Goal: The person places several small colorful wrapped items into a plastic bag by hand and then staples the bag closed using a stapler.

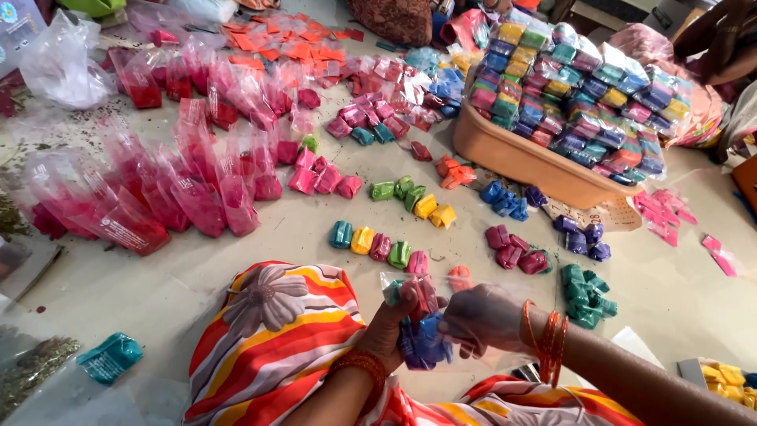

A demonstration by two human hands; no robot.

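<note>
My left hand point(392, 322) and my right hand point(482, 318) both grip a clear plastic bag point(428, 312) over my lap. Blue, pink and teal colour-powder packets sit inside the bag. My right wrist wears orange bangles point(546, 337). Just beyond my hands a row of small packets point(378, 245) in teal, yellow, pink and green lies on the floor. A striped orange, red and white cloth point(276, 339) covers my knee below the bag.
A tan tub point(530, 162) heaped with multicoloured packets stands at the far right. Clear bags of pink powder point(169, 185) fill the left. Loose teal packets point(587, 296), purple ones point(582, 235) and blue ones point(505, 199) lie on the floor. Another person's arm point(721, 39) shows at the top right.
</note>
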